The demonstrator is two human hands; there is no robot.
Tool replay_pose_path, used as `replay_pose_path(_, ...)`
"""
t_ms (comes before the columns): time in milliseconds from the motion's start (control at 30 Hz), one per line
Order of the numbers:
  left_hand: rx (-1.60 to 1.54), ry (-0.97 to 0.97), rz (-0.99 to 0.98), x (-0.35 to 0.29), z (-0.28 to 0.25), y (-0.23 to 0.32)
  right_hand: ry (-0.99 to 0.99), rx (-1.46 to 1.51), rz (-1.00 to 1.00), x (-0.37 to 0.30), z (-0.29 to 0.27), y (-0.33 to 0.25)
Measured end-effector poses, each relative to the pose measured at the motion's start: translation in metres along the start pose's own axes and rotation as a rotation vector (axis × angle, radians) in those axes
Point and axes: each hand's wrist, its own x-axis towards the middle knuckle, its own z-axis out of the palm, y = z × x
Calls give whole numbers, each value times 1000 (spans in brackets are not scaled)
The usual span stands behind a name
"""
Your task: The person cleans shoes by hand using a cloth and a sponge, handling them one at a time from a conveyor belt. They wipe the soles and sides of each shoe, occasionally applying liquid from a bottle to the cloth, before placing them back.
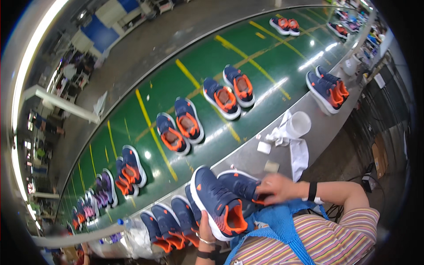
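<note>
My left hand point(206, 229) is wrapped round the side of a navy sneaker point(217, 201) with a white sole and orange lining, held up with its toe pointing away and its opening toward me. Just right of it, a second navy sneaker point(238, 182) lies partly behind the first. My right hand point(277, 187), somewhat blurred, has its fingers bent at that shoe's heel and collar. Several matching sneakers point(165, 221) stand in a row to the left of my left hand, along the near edge.
A green belt point(168, 79) with yellow lines carries several pairs of sneakers. On the grey ledge lie a white cup point(299, 124), a white cloth point(299, 159), a white block point(264, 147) and a beige block point(271, 166). Another navy pair point(327, 90) stands farther right. Clear plastic bags point(132, 240) lie lower left.
</note>
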Motion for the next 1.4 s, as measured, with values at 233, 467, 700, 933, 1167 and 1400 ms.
replay_pose_path(233,19,-175,2,34,30,-7,-404,-243,-30,-23,36,-10)
replay_pose_path(467,-64,-247,84,49,68,-1,-264,-129,-97,58,-33,-56)
replay_pose_path(700,-141,-320,178,89,138,36,-218,-27,42,123,-141,-44)
replay_pose_path(933,37,-440,216,241,301,63,89,-345,112,125,-329,40)
replay_pose_path(1167,2199,-153,572,320,234,20,168,-755,425,61,-405,259)
replay_pose_path(1400,2253,-183,568,384,240,-11,182,-654,905,-1,-344,371)
